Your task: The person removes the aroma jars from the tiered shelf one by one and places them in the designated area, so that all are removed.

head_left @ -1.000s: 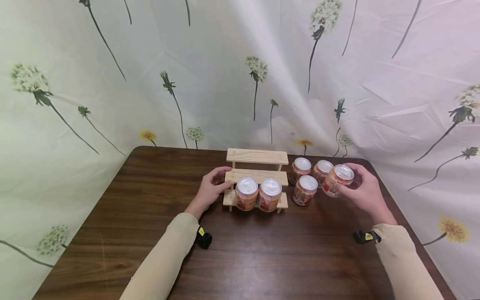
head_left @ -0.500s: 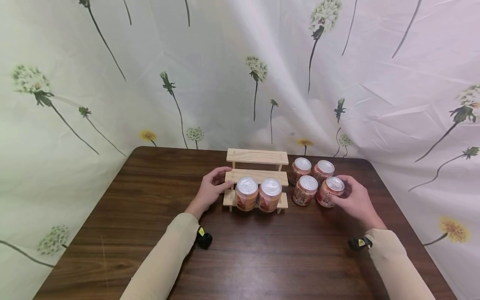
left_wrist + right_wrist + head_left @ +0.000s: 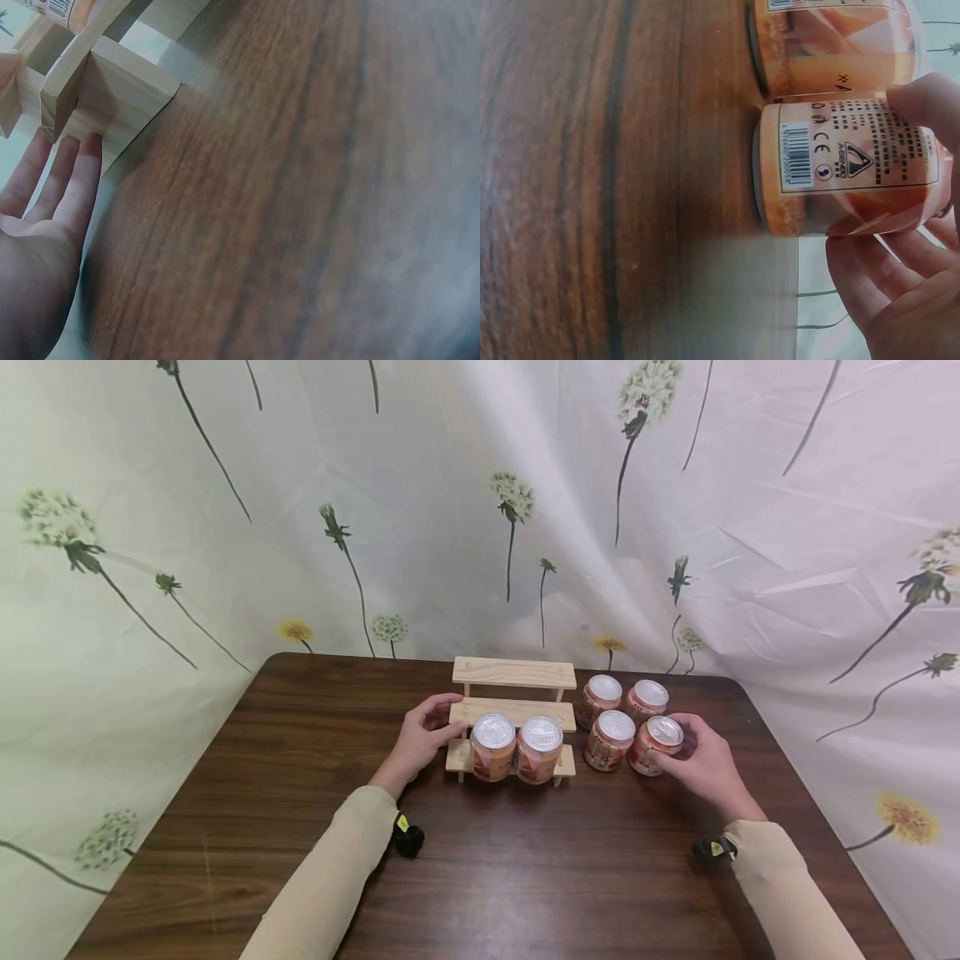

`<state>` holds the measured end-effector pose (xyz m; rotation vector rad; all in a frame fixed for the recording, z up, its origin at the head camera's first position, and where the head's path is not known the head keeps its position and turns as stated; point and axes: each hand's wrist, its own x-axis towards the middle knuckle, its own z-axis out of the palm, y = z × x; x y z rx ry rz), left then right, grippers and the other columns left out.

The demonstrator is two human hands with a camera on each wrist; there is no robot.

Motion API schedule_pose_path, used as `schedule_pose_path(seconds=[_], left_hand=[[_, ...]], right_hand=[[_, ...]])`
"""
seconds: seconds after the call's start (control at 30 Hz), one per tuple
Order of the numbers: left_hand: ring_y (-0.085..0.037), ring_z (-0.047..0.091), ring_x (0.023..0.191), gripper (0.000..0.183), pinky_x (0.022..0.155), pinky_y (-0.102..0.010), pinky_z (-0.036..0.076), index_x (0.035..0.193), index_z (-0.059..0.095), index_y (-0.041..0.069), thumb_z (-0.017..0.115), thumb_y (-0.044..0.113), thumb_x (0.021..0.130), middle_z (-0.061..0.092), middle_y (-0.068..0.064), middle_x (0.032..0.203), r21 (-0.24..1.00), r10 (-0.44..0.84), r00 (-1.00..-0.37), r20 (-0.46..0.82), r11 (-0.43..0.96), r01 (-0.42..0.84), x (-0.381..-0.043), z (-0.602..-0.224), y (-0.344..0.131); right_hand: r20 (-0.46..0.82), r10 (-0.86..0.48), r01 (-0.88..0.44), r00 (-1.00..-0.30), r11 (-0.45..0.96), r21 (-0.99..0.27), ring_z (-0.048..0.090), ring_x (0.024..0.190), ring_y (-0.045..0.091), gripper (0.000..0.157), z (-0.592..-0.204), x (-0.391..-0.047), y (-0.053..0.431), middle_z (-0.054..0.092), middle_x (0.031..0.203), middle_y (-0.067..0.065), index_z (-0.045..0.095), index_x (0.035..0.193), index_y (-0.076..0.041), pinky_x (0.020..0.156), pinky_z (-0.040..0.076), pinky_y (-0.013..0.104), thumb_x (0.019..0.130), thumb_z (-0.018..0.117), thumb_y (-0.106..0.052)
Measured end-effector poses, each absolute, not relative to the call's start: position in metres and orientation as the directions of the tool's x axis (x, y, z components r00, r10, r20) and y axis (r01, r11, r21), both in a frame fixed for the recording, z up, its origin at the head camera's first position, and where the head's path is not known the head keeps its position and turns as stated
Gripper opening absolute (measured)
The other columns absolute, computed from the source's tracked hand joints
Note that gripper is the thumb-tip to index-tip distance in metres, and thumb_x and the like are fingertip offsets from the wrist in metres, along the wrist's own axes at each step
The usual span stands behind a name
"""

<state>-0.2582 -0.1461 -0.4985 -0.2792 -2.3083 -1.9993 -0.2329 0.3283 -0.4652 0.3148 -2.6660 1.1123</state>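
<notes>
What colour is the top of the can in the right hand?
The top is silver; it shows best in the head view.

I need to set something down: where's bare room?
Bare table: left of the left sleeve, and the broad patch between it and the right sleeve, in front of the wooden rack, whose top and middle boards also look bare. Crowded: right of the rack, with four cans, one held by the right hand; the lowest board bears two more.
</notes>
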Motion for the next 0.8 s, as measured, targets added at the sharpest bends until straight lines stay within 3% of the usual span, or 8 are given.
schedule_pose_path(seconds=[0.17, 0.4, 0.67, 0.8], left_hand=[[-0.034, 0.062, 0.122, 0.045, 0.096, -0.035, 0.050, 0.140, 0.066, 0.014, 0.078, 0.013, 0.097, 0.064, -0.018, 0.136, 0.974, 0.086, -0.981, 0.172, 0.131, 0.183, -0.258, -0.499, -0.146], [-0.037, 0.060, 0.124, 0.046, 0.101, -0.045, 0.049, 0.142, 0.063, 0.008, 0.075, 0.008, 0.098, 0.062, -0.021, 0.138, 0.975, 0.098, -0.982, 0.160, 0.138, 0.173, -0.259, -0.499, -0.146], [-0.039, 0.061, 0.123, 0.043, 0.092, -0.032, 0.051, 0.139, 0.065, 0.005, 0.076, 0.007, 0.097, 0.063, -0.023, 0.136, 0.979, 0.101, -0.986, 0.136, 0.137, 0.149, -0.246, -0.477, -0.144], [-0.038, 0.062, 0.121, 0.043, 0.093, -0.033, 0.051, 0.138, 0.065, 0.006, 0.076, 0.008, 0.097, 0.064, -0.022, 0.134, 0.979, 0.100, -0.985, 0.143, 0.131, 0.155, -0.239, -0.467, -0.143]], right_hand=[[0.287, -0.096, -0.271, -0.953, 0.693, -0.668, 0.067, 0.110, 0.037, 0.068, -0.465, -0.232, 0.327, 0.068, 0.124, 0.025, 0.055, 0.133, 0.003, 0.080, 0.043, 0.005, 0.084, 0.092, -0.027], [0.272, -0.083, -0.253, -0.959, 0.689, -0.679, 0.066, 0.113, 0.037, 0.070, -0.465, -0.231, 0.326, 0.067, 0.125, 0.026, 0.053, 0.133, 0.003, 0.081, 0.042, 0.005, 0.084, 0.092, -0.029], [0.275, -0.091, -0.262, -0.957, 0.672, -0.692, 0.066, 0.115, 0.037, 0.071, -0.467, -0.231, 0.326, 0.067, 0.126, 0.026, 0.052, 0.134, 0.004, 0.083, 0.043, 0.004, 0.084, 0.092, -0.028], [0.255, -0.085, -0.243, -0.963, 0.677, -0.694, 0.065, 0.117, 0.037, 0.074, -0.464, -0.231, 0.326, 0.065, 0.130, 0.024, 0.050, 0.138, 0.002, 0.086, 0.047, 0.010, 0.086, 0.090, -0.032]])
